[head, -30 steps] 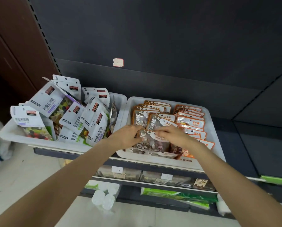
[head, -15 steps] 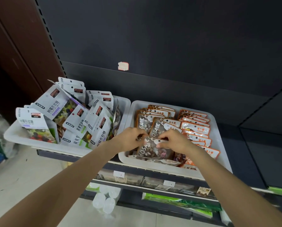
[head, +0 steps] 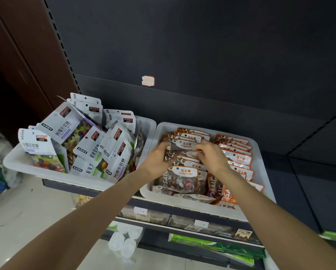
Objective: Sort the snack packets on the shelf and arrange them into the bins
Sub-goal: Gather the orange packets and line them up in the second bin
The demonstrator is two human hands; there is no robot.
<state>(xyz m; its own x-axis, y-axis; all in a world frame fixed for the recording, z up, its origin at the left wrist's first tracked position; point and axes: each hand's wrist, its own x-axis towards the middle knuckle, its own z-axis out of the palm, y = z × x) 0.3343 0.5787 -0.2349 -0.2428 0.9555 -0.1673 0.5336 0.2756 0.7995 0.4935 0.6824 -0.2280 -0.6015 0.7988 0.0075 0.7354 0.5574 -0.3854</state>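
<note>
Both hands work inside the right bin [head: 261, 158]. Ahead of the left hand [head: 157, 160] and right hand [head: 210, 156], upright brown packets [head: 184, 136] fill the bin to its rear rim. Right of the right hand, the orange packets [head: 239, 159] stand packed in a row. Left of the left hand, the bin wall touches the left bin [head: 15, 162], heaped with white packets [head: 89, 147]. Above the hands, open room before the dark back panel [head: 202, 45].

Two white bins [head: 260, 152] side by side, each crowded with packets; two hands [head: 157, 160]; one torn sticker [head: 148, 80].
</note>
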